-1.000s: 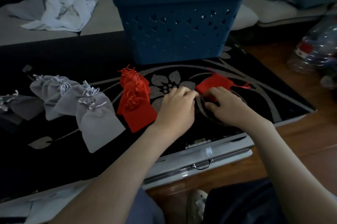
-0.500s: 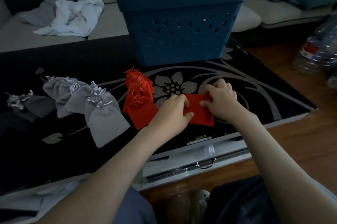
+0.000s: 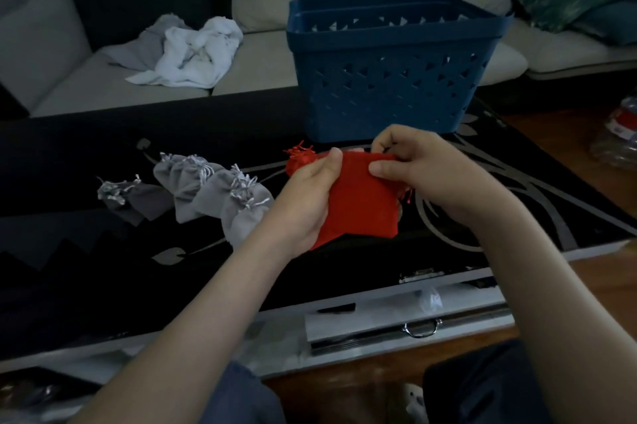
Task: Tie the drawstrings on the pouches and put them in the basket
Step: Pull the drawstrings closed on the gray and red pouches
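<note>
Left thumb (image 3: 333,157) lies on the top left corner of a red pouch (image 3: 362,206); the rest of the left hand (image 3: 305,197) is curled under the cloth. Right hand (image 3: 425,165): thumb and bent forefinger pinch the top right edge. Both hands grip the pouch, with its mouth pulled flat between them. Red cord ends (image 3: 408,196) hang just below the right hand.

The pouch is held above the table (image 3: 86,161), just in front of the basket (image 3: 379,99); cannot tell if they touch.

More red pouches (image 3: 299,157) lie partly hidden behind the left hand. To their left is a row of grey pouches (image 3: 213,189), overlapping, their cords bunched at the necks. A darker pouch (image 3: 141,201) lies at the far left end.

The blue basket stands upright on the far side of the table. Behind it is a sofa (image 3: 96,85) with crumpled white cloth (image 3: 193,51) on the seat. Drawer handle (image 3: 421,329) at the table's near edge.
</note>
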Action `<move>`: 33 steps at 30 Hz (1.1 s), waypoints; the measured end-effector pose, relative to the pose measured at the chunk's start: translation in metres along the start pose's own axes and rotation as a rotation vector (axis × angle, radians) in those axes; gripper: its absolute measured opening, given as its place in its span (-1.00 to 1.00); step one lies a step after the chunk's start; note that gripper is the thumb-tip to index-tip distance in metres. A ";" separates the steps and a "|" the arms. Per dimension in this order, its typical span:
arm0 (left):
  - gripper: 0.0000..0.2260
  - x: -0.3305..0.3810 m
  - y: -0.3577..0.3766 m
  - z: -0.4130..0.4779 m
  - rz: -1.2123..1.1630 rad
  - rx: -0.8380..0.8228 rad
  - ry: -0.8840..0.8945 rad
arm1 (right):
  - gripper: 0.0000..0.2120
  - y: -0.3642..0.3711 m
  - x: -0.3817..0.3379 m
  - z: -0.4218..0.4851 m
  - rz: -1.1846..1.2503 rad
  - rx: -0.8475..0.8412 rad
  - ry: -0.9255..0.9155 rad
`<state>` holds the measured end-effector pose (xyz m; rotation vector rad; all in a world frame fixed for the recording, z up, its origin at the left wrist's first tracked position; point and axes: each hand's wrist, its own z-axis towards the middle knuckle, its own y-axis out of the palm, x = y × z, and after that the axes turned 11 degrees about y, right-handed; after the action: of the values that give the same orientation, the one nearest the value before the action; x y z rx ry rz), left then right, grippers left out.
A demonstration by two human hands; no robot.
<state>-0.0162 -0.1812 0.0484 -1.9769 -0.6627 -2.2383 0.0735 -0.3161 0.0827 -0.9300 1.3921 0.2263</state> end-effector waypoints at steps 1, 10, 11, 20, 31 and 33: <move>-0.69 0.001 0.000 0.000 -0.029 0.017 0.008 | -0.93 0.004 0.002 0.000 0.031 -0.012 0.016; -0.79 0.004 -0.026 -0.005 -0.158 0.231 -0.042 | -0.72 0.021 0.021 0.006 -0.036 -0.126 0.170; -0.79 0.004 -0.027 -0.005 -0.146 0.234 -0.053 | -0.71 0.021 0.022 0.008 -0.065 -0.118 0.171; -0.70 0.002 -0.032 -0.002 -0.208 0.259 -0.123 | -0.73 0.020 0.028 0.016 -0.187 -0.038 0.132; -0.64 0.008 -0.035 0.003 -0.043 0.428 0.134 | -0.77 0.000 0.021 0.013 -0.417 0.105 0.025; -0.65 0.005 -0.036 0.002 0.114 0.370 0.135 | -0.79 0.000 0.018 0.010 -0.353 0.120 -0.026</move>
<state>-0.0274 -0.1472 0.0438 -1.6308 -0.8513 -1.9886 0.0851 -0.3161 0.0657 -1.0501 1.1808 -0.1104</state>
